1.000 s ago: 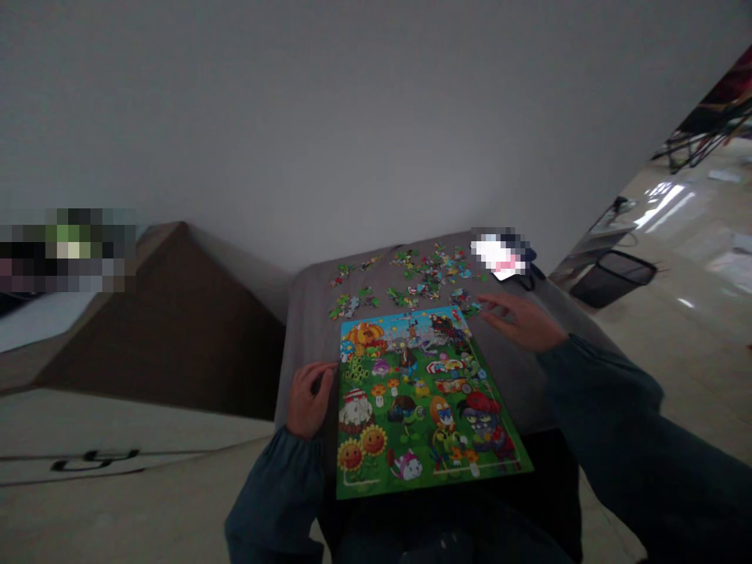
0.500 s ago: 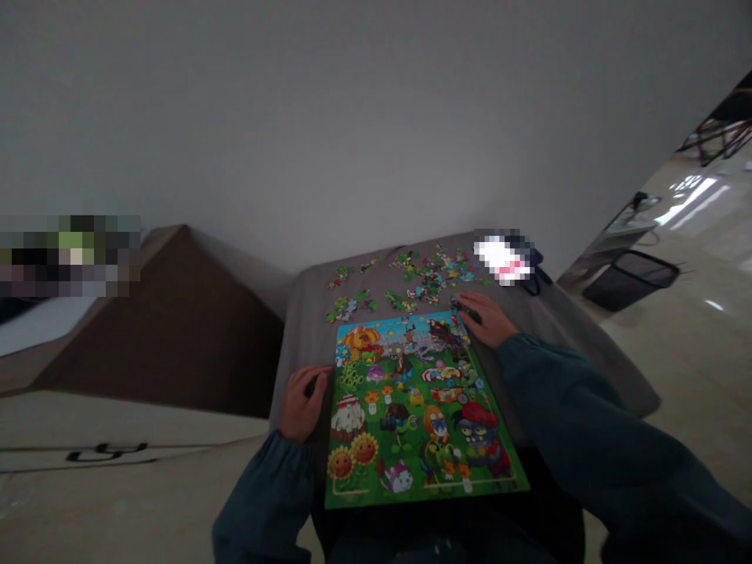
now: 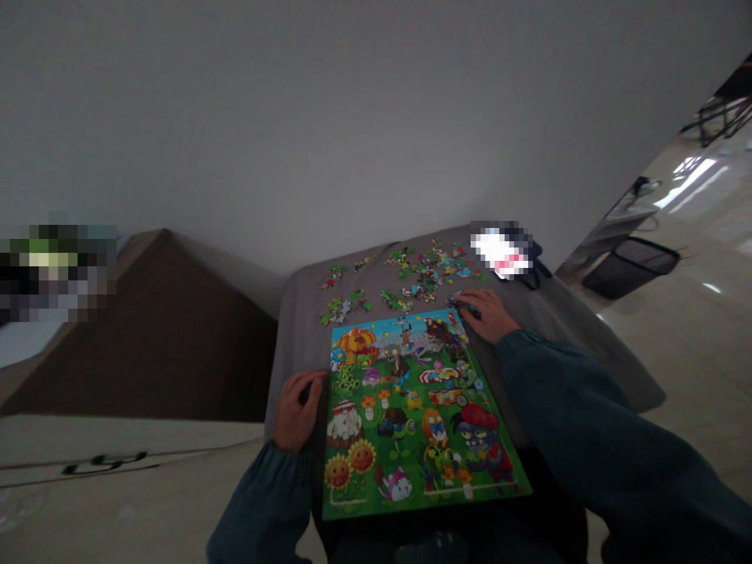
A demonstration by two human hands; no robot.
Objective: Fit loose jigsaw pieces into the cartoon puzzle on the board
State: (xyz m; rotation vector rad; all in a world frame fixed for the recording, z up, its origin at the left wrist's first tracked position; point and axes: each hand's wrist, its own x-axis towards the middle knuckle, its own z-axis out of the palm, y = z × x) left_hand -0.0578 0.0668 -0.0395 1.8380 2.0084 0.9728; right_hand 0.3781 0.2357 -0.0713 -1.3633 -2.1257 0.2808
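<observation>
A colourful cartoon puzzle board (image 3: pixel 411 407) lies on a grey table (image 3: pixel 299 313) in front of me. My left hand (image 3: pixel 297 411) rests curled against the board's left edge, fingers bent on it. My right hand (image 3: pixel 485 312) lies at the board's far right corner, fingers pressed down on a dark loose puzzle piece (image 3: pixel 467 307). Several loose puzzle pieces (image 3: pixel 411 274) are scattered on the table beyond the board.
A blurred white object (image 3: pixel 502 251) sits at the table's far right corner by a dark strap. A black mesh bin (image 3: pixel 631 266) stands on the shiny floor to the right. A brown sloped surface (image 3: pixel 158 329) lies to the left, a plain wall behind.
My right hand moved left and drew in from open table to the board's far right corner, closing onto a loose piece. The left hand stayed at the board's edge.
</observation>
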